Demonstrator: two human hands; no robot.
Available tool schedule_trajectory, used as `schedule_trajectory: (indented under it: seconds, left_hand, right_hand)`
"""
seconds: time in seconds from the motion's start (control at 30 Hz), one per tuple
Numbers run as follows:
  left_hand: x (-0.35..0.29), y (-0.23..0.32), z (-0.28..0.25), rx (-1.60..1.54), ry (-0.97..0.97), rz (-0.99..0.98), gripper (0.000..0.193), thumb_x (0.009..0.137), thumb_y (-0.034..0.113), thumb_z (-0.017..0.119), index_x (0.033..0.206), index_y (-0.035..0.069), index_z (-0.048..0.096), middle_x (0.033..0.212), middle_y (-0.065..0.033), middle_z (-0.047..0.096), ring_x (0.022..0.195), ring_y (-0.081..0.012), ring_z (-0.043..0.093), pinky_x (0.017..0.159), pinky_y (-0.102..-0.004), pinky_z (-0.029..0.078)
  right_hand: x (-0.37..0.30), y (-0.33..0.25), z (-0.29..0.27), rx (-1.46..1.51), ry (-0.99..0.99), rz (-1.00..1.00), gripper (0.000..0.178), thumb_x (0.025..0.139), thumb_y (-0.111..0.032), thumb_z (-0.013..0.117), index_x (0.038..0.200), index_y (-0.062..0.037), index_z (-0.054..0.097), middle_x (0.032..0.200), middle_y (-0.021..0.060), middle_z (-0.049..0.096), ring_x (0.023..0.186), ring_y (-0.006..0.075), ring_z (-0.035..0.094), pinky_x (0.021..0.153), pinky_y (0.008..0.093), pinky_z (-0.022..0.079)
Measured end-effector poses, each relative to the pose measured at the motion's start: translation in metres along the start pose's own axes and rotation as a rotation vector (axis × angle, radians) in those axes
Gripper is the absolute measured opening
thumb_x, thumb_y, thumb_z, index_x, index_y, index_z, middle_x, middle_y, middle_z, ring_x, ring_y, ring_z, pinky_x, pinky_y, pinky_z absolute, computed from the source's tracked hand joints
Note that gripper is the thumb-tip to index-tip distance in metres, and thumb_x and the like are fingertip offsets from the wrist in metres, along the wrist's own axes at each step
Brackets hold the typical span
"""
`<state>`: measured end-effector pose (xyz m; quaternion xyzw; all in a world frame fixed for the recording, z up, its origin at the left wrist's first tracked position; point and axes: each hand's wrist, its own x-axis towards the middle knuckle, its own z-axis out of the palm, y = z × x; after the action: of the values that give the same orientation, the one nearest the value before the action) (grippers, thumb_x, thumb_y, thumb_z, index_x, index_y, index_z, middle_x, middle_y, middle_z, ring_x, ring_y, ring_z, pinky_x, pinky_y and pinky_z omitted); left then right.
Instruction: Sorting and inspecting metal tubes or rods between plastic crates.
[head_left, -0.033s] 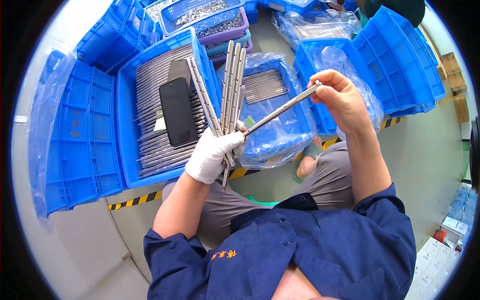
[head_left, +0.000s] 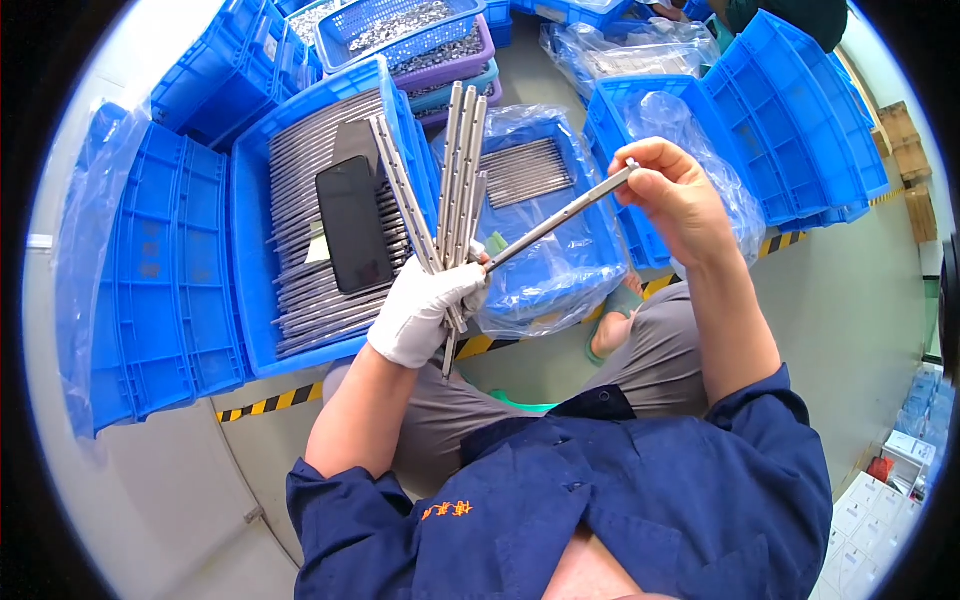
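Note:
My left hand, in a white glove, is closed around a fanned bundle of slim steel guide rails with rows of holes. Most of the bundle stands up from the fist, and a few ends poke out below it. One more guide rail slants from the gloved fingers up to the right. My bare right hand pinches its far end between thumb and fingers, at a small piece at the tip that I cannot make out clearly. The palm side of the glove is hidden.
At left, a blue crate holds rows of rails, with a black phone lying on them. A plastic-lined blue crate ahead holds more rails. Blue crates stand at right, and baskets of small metal parts are stacked behind.

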<state>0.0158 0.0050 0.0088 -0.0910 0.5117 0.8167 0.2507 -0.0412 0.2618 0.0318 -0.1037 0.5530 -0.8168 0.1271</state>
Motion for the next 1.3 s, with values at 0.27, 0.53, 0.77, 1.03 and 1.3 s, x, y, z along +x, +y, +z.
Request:
schedule_trajectory:
  seconds: [0.27,0.53,0.77,1.03,1.3]
  left_hand:
    - [-0.001,0.000,0.002,-0.136,-0.077,-0.054,0.018,0.071,0.006,0.058,0.086,0.002,0.049,0.068,-0.0050,0.049,0.054,-0.0096,0.043,0.048,-0.0189,0.033]
    - [0.002,-0.004,0.001,-0.119,-0.051,-0.037,0.018,0.071,0.005,0.058,0.086,0.003,0.048,0.072,-0.0055,0.049,0.056,-0.0090,0.042,0.049,-0.0181,0.033]
    - [0.003,-0.009,0.006,-0.166,-0.024,-0.030,0.016,0.072,0.004,0.058,0.085,0.003,0.049,0.072,-0.0058,0.051,0.058,-0.0100,0.046,0.050,-0.0183,0.035]
    - [0.000,-0.005,0.008,-0.120,-0.045,0.003,0.017,0.072,0.006,0.059,0.085,0.004,0.049,0.073,-0.0045,0.050,0.058,-0.0099,0.045,0.051,-0.0187,0.035]
    - [0.003,-0.008,0.016,-0.006,0.051,0.077,0.015,0.074,0.013,0.055,0.084,0.002,0.053,0.063,-0.0024,0.051,0.057,-0.0089,0.046,0.053,-0.0200,0.036]
  right_hand:
    - [0.002,0.007,0.004,0.272,-0.095,0.007,0.025,0.075,-0.011,0.061,0.098,-0.0024,0.054,0.089,0.0074,0.057,0.076,0.0108,0.054,0.069,0.0216,0.044]
    - [0.001,-0.003,0.006,-0.076,0.039,-0.042,0.024,0.075,-0.010,0.061,0.096,-0.0009,0.055,0.082,0.0043,0.056,0.070,0.0090,0.051,0.065,0.0187,0.042]
    - [0.001,0.010,0.014,0.297,0.082,-0.025,0.024,0.074,-0.008,0.061,0.096,-0.0004,0.055,0.080,0.0032,0.056,0.069,0.0088,0.051,0.064,0.0183,0.042]
    - [0.001,-0.002,0.019,-0.181,-0.014,0.114,0.024,0.070,-0.001,0.058,0.094,0.0010,0.056,0.083,0.0078,0.058,0.073,0.0122,0.053,0.067,0.0228,0.044]
    - [-0.014,0.060,0.073,-0.099,-0.033,0.192,0.021,0.076,-0.006,0.057,0.097,-0.0026,0.054,0.083,0.0023,0.058,0.070,0.0072,0.051,0.063,0.0199,0.040]
